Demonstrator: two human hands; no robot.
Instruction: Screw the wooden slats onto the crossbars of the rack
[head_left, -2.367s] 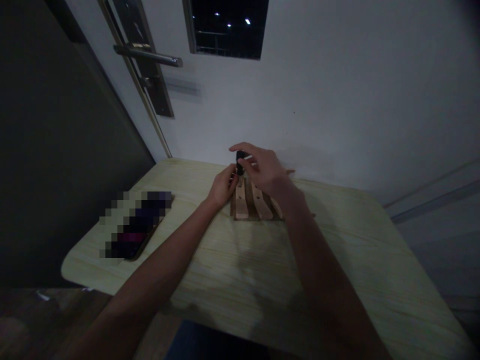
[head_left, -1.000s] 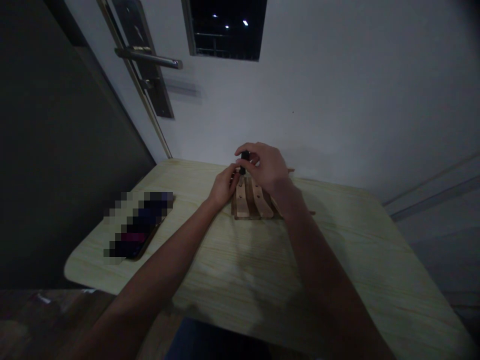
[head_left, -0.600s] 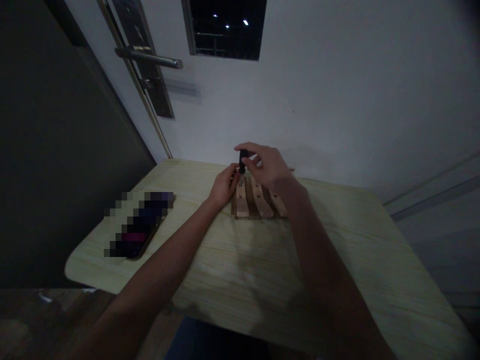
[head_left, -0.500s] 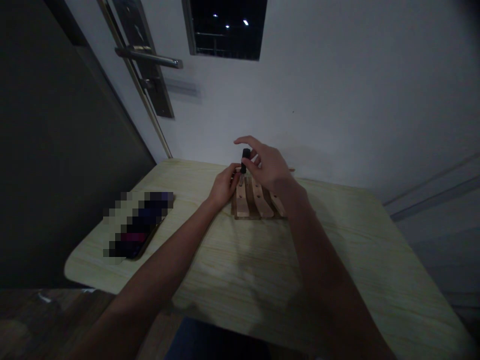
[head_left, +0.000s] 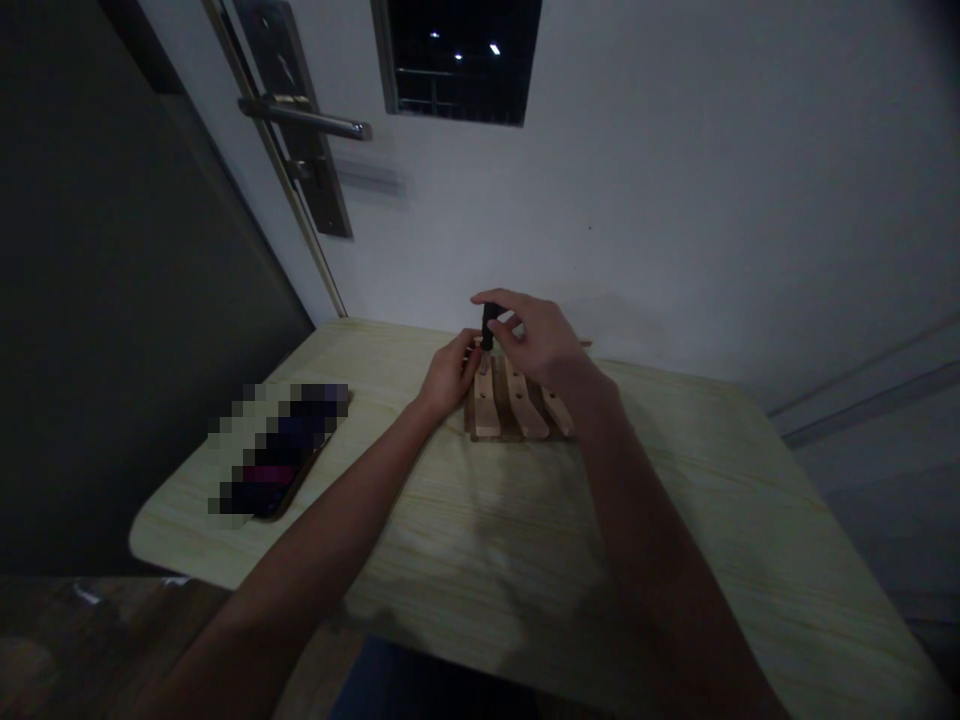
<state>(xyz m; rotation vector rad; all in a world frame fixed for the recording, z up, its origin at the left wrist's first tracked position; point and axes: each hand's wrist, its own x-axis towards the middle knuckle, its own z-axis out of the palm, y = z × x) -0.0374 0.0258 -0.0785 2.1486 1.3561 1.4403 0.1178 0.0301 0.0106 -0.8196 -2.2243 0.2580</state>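
Right hand: right hand [head_left: 541, 340] raised above the far end of the slats, fingertips pinched on a small black-handled tool [head_left: 488, 326] held upright, tip down.
Left hand: left hand [head_left: 448, 374] rests against the left edge of the wooden slat piece [head_left: 510, 405], fingers curled on it.
Materials: pale wood slats with small holes, set side by side.
Surface: light wood-grain tabletop [head_left: 465, 530] with rounded corners; a blurred dark object [head_left: 279, 450] lies left.
Room: dim; white wall, door handle [head_left: 307, 118], dark window [head_left: 457, 55].
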